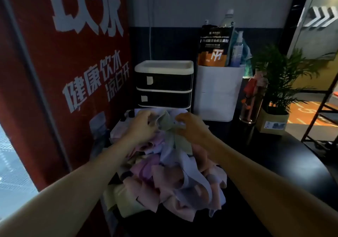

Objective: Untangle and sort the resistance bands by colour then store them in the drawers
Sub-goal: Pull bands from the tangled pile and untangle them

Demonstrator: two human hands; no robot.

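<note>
A: Both arms stretched out over the dark counter (pixel 274 163), and the tangled heap of resistance bands (pixel 164 181) lies right under the forearms: pink, lilac, white and pale green strips all knotted together.

B: Left hand (pixel 141 127) has its fingers curled into the top of the heap, gripping bands there. Right hand (pixel 192 127) pinches a pale green band (pixel 172 128) that runs up between the two hands.

A: Room to move? Tight on the left. The red panel with white lettering (pixel 73 72) stands just beside the left forearm, and the heap's edge reaches nearly to it.

B: Open dark counter to the right of the right hand, out to its curved edge.

A: Just beyond the fingertips stands the drawer unit (pixel 164 86), white frame, dark drawer fronts, both visible drawers closed. The heap reaches its foot.

B: Beyond and right of the right hand, a white bin (pixel 217 92) holds an orange-and-black pouch (pixel 214 46) and bottles. Further right, a clear bottle (pixel 253 99), then a potted plant (pixel 279 90) near the counter's far side.
</note>
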